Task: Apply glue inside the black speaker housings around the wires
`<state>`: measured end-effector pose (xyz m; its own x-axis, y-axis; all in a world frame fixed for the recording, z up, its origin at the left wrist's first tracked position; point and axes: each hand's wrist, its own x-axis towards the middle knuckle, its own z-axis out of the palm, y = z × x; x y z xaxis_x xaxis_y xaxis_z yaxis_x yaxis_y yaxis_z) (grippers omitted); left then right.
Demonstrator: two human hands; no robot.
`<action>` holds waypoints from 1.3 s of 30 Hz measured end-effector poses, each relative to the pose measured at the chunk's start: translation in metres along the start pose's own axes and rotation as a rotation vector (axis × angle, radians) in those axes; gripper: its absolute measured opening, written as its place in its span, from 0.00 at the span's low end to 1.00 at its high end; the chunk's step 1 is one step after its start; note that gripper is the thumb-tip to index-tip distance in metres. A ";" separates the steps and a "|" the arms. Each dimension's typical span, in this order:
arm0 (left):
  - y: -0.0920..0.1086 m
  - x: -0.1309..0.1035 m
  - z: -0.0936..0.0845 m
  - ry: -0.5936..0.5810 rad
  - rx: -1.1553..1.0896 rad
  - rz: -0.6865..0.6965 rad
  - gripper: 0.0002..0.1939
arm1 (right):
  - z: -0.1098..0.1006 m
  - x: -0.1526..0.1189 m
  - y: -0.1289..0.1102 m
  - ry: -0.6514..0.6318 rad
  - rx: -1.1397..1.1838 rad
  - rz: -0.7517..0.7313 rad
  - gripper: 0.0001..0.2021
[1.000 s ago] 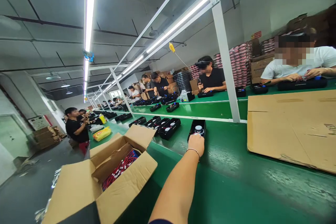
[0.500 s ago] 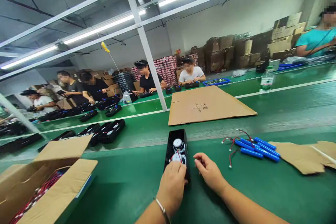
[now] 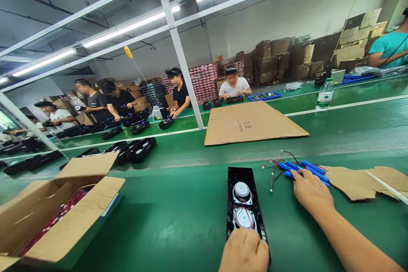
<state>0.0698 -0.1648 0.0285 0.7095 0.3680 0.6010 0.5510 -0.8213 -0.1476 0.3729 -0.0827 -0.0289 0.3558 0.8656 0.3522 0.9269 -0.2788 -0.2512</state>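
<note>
A long black housing (image 3: 230, 204) lies open on the green bench, with two round silver speakers (image 3: 241, 192) and thin red wires inside. My left hand (image 3: 245, 250) is closed over its near end, knuckles up; the fingertips are partly hidden. To the right, my right hand (image 3: 310, 189) reaches onto a group of blue cylindrical cells (image 3: 314, 167), its fingers bent on the nearest ones. Red and black leads with white plugs (image 3: 272, 169) spread out left of the cells.
An open carton (image 3: 47, 238) of red wires stands at the left. Flat cardboard (image 3: 255, 123) lies ahead, torn cardboard (image 3: 353, 182) at the right. Black housings (image 3: 140, 149), a bottle (image 3: 324, 95) and a post (image 3: 181, 51) stand farther off. Several people work across the bench.
My right hand has moved right, from beside the housing onto the blue cells. The housing and my left hand appear farther right and nearer, and more of the housing's inside shows.
</note>
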 end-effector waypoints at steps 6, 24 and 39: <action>-0.063 0.033 -0.019 -0.059 -0.518 -0.767 0.12 | 0.005 0.002 0.000 -0.005 0.003 -0.103 0.11; -0.102 0.013 0.048 -0.140 -1.356 -0.963 0.26 | -0.034 0.007 -0.092 0.161 1.015 0.012 0.22; -0.100 0.018 0.044 -0.141 -1.356 -1.061 0.26 | -0.032 0.026 -0.147 -0.309 0.671 -0.412 0.10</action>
<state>0.0464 -0.0568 0.0193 0.3814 0.9202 -0.0881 0.0862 0.0595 0.9945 0.2498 -0.0322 0.0459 -0.1344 0.9459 0.2952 0.6735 0.3058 -0.6730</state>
